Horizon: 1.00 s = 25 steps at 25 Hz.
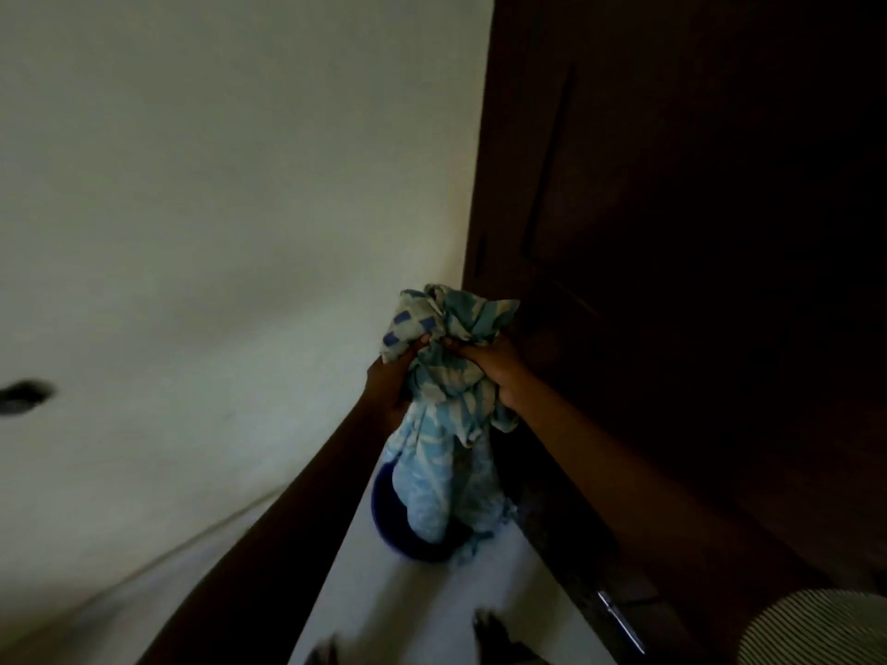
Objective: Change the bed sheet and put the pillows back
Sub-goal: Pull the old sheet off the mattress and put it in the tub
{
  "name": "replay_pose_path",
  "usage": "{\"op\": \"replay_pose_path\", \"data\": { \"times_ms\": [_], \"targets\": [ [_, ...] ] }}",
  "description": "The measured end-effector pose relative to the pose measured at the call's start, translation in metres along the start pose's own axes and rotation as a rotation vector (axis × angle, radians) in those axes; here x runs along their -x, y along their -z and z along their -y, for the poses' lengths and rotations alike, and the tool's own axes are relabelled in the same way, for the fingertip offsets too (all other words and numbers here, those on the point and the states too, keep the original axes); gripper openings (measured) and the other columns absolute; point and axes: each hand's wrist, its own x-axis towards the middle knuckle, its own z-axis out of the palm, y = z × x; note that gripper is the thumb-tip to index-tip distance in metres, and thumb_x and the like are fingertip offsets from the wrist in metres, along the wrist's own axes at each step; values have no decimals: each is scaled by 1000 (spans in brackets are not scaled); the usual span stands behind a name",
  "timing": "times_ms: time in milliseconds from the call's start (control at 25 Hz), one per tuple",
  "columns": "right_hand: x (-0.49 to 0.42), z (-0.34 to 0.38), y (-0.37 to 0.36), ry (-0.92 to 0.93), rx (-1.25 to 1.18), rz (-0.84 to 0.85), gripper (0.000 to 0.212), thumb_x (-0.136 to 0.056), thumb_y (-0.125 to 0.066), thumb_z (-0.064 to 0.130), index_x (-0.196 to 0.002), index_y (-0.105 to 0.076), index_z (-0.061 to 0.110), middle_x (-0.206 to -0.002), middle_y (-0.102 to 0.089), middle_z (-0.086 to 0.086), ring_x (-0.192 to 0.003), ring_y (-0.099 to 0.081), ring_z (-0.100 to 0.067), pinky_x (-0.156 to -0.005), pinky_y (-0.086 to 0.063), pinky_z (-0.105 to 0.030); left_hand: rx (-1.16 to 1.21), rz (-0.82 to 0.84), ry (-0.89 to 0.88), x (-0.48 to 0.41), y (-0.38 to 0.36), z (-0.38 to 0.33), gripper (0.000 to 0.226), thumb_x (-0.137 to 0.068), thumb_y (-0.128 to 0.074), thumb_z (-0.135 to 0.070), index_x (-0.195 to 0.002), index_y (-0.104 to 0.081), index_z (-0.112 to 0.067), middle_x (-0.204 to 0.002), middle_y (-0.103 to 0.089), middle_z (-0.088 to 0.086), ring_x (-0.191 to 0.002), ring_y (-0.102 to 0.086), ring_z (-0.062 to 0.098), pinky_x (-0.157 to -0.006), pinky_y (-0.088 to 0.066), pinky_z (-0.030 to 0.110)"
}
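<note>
1. Currently we hold the bunched bed sheet (449,424) up near the dark door (672,232), with the left hand (391,381) and right hand (499,371) both clenched around its upper part.
2. Its tail hangs into the blue tub (384,515) below. We judge it is gathered to feed in compactly.

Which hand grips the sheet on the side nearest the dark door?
The right hand, beside the dark door; the left hand grips the blue-patterned sheet nearer the pale wall.
</note>
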Motion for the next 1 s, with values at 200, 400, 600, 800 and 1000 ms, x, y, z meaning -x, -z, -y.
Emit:
{"op": "replay_pose_path", "data": {
  "times_ms": [200, 400, 600, 800, 1000],
  "targets": [
    [-20, -75, 10, -86, 235, 59, 52, -73, -74, -3, -120, -53, -10, -125, -55, -27, -119, -53, -36, -103, -41, -43, -269, -267, 135, 5, 28, 59, 43, -91, -55, -14, -132, -46, -3, -123, -55, 9, -107, -53, 24, -68, -54, 24],
    [-44, -163, 20, -117, 488, 104, 56, -72, -74, -4, -121, -50, -15, -127, -53, -29, -120, -51, -35, -99, -35, -30, -538, -439, 348, -6, 85, 131, 39, -90, -60, -23, -125, -53, -9, -92, -58, 8, -74, -51, 16, -60, -40, 25],
    [-87, -315, 24, -7, 1038, 204, 47, -69, -75, 23, -104, -64, -6, -109, -63, -29, -108, -56, -43, -97, -41, -46, -456, -671, 410, 4, 173, 253, 32, -93, -54, -17, -125, -56, -11, -113, -61, 14, -95, -55, 18, -75, -45, 27],
    [-122, -451, 14, 227, 1361, 299, 34, -58, -74, 0, -92, -68, -6, -90, -64, -32, -88, -61, -49, -84, -48, -51, -359, -822, 434, -14, 247, 349, 27, -92, -56, -29, -118, -60, -23, -105, -60, 5, -102, -53, 18, -98, -43, 41],
    [-153, -579, -17, 87, 1335, 726, 53, -88, -58, 14, -135, -41, -2, -141, -38, -25, -132, -35, -37, -111, -25, -40, -298, -858, 486, -62, 309, 436, 43, -90, -57, -36, -130, -48, -25, -122, -57, 0, -111, -50, 19, -101, -40, 42]
  ]
}}
